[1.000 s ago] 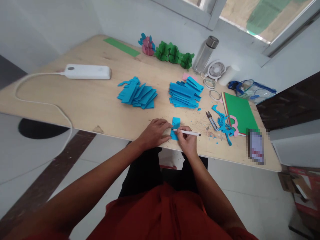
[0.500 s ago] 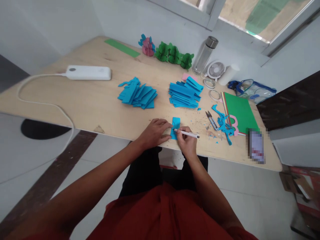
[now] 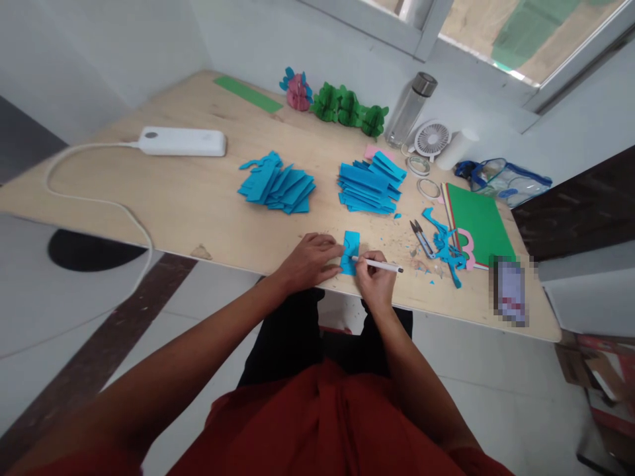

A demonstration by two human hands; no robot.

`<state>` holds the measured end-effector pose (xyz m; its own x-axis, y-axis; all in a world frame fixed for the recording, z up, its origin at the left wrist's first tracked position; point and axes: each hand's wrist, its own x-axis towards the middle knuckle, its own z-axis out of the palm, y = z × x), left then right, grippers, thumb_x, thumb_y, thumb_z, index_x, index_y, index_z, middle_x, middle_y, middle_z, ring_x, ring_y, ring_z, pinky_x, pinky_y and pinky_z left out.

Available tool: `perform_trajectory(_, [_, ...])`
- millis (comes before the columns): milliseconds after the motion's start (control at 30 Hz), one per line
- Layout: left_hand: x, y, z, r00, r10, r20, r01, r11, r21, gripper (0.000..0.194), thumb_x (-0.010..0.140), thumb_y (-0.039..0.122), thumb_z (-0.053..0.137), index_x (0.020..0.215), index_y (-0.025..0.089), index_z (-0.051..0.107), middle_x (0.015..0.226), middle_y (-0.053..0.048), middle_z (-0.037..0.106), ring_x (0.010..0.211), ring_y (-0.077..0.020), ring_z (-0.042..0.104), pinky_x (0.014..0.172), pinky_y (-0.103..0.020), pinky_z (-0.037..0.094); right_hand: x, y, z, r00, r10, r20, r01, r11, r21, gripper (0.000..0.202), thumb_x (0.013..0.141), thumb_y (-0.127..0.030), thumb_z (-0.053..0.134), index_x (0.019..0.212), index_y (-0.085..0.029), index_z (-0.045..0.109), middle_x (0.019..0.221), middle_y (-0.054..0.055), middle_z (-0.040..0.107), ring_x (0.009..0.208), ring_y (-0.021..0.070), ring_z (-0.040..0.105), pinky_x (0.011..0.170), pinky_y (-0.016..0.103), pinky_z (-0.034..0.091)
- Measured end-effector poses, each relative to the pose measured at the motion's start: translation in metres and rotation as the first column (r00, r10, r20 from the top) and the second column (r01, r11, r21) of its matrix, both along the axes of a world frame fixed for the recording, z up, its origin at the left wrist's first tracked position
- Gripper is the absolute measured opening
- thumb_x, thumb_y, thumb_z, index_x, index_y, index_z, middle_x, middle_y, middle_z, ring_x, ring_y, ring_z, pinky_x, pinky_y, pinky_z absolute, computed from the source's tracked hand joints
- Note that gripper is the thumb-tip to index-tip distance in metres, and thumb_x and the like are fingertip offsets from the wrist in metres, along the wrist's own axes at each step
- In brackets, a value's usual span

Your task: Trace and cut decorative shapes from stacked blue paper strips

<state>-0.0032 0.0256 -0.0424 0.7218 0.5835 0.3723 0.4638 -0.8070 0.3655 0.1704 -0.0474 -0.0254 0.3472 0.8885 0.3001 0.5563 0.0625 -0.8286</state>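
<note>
A small blue paper piece (image 3: 352, 240) with a drawn curved line lies near the table's front edge. My left hand (image 3: 312, 261) rests flat beside it, fingers stretched out, the fingertips at the paper's left edge. In my right hand (image 3: 376, 283) is a white pen (image 3: 381, 265), its tip on the paper. Beyond the hands are two piles of folded blue paper, a left pile (image 3: 278, 186) and a right pile (image 3: 370, 187). Thread snips (image 3: 421, 238) lie to the right, against tangled blue paper scraps (image 3: 446, 244).
Green paper sheets (image 3: 481, 221), a pink paper cutout (image 3: 466, 248) and a phone (image 3: 510, 289) lie at right. Along the wall stand green paper figures (image 3: 347, 108), a glass bottle (image 3: 411, 109) and a small fan (image 3: 431, 139). A white power strip (image 3: 183, 142) with its cable lies at left.
The pen tip has shifted slightly on the blue paper, and the curved line shows more clearly. My left hand stays at the paper's edge. The whole view has moved a little.
</note>
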Motion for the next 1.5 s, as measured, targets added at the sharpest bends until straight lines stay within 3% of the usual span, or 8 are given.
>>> perform_trajectory(467, [0.0004,-0.0004,-0.0024,0.999,0.03,0.015,-0.03,1.0,0.007,0.033,0.086,0.038,0.059,0.114,0.022,0.061,0.11,-0.011,0.065,0.108,-0.0265,0.058,0.094,-0.042,0.039,0.0001,-0.0021,0.0015,1.0,-0.025,0.013,0.025,1.0,-0.004,0.011,0.081,-0.03,0.054,0.073,-0.022,0.056,0.058,-0.002,0.06,0.051,0.0155,0.054,0.051,0.026,0.041])
perform_trajectory(1067, [0.0,-0.0005,-0.0031,0.999,0.028,0.025,-0.028,0.999,0.016,0.033,0.086,0.037,0.061,0.114,0.02,0.061,0.109,-0.011,0.065,0.109,-0.0269,0.058,0.096,-0.042,0.038,-0.0014,-0.0016,0.0073,0.991,-0.013,-0.132,0.012,1.0,-0.008,0.011,0.079,-0.029,0.055,0.071,-0.021,0.057,0.06,0.0,0.062,0.059,0.0175,0.06,0.056,0.027,0.047])
perform_trajectory(1500, [0.0002,-0.0011,-0.0025,0.999,-0.005,0.039,0.004,0.999,0.042,0.025,0.086,0.032,0.06,0.108,0.021,0.064,0.111,-0.007,0.07,0.11,-0.0254,0.058,0.094,-0.042,0.038,-0.0009,-0.0019,0.005,0.997,-0.038,-0.068,0.036,0.999,-0.027,0.012,0.078,-0.028,0.056,0.07,-0.019,0.058,0.058,-0.002,0.058,0.053,0.0142,0.054,0.053,0.025,0.042])
